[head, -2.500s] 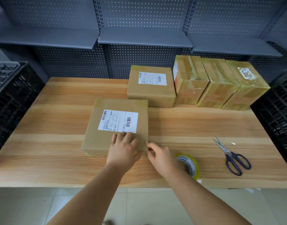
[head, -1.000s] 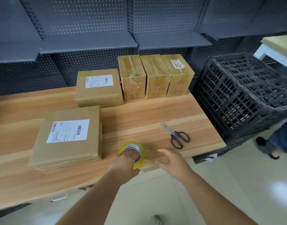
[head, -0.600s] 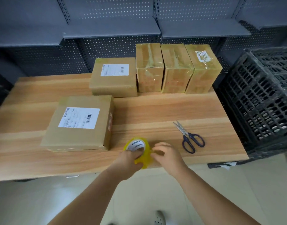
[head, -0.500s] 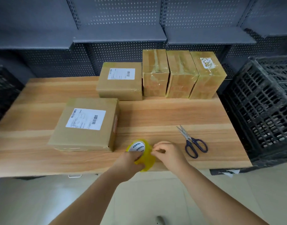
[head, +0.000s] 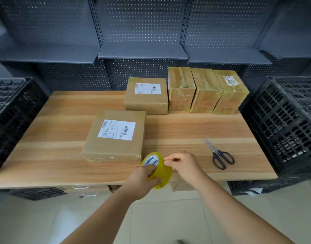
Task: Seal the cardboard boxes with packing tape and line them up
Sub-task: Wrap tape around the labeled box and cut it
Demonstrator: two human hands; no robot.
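As left hand (head: 142, 180) grips tape (head: 162, 171), scissors (head: 214, 150) (right)

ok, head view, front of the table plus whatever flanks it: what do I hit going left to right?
Left black crate → labelled cardboard box → tape roll → right hand → scissors → right black crate. The left hand overlaps the roll, so it is left out.

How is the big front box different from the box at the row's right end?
The front box lies flat and wide; the end box stands taller and narrower. The front box has a big white barcode label; the end box a small patchy one. The end box is wrapped in shiny tape; the front box looks mostly bare. Both are closed brown cardboard.
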